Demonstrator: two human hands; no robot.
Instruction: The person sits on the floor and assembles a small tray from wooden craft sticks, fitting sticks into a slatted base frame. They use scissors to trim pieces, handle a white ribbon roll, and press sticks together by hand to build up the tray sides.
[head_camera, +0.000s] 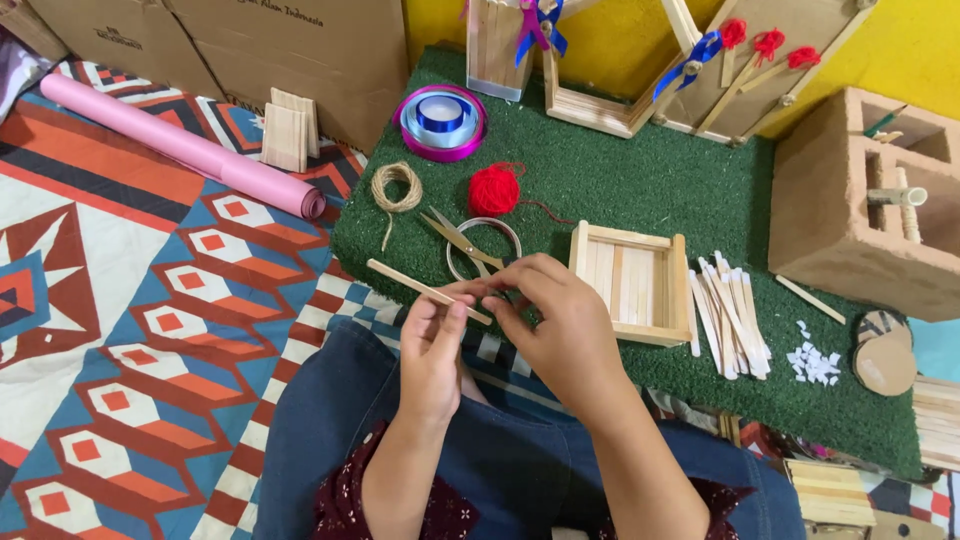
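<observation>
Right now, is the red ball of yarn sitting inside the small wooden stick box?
No, the red yarn ball lies on the green mat, apart from and to the left of the wooden stick box.

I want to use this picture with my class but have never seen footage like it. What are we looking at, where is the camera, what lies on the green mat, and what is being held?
There is no machine here: a person works with two bare hands, and the single camera sits on their head, looking down over their lap.

Both hands hold one thin wooden stick. The left hand pinches it near the middle, and the right hand closes its fingers over the stick's right end.

On the green mat lie a small open box of wooden sticks, a loose pile of sticks beside it, scissors, a ball of red yarn, a coil of twine, ribbon spools and small white scraps. A pink paper roll lies on the patterned rug.
</observation>
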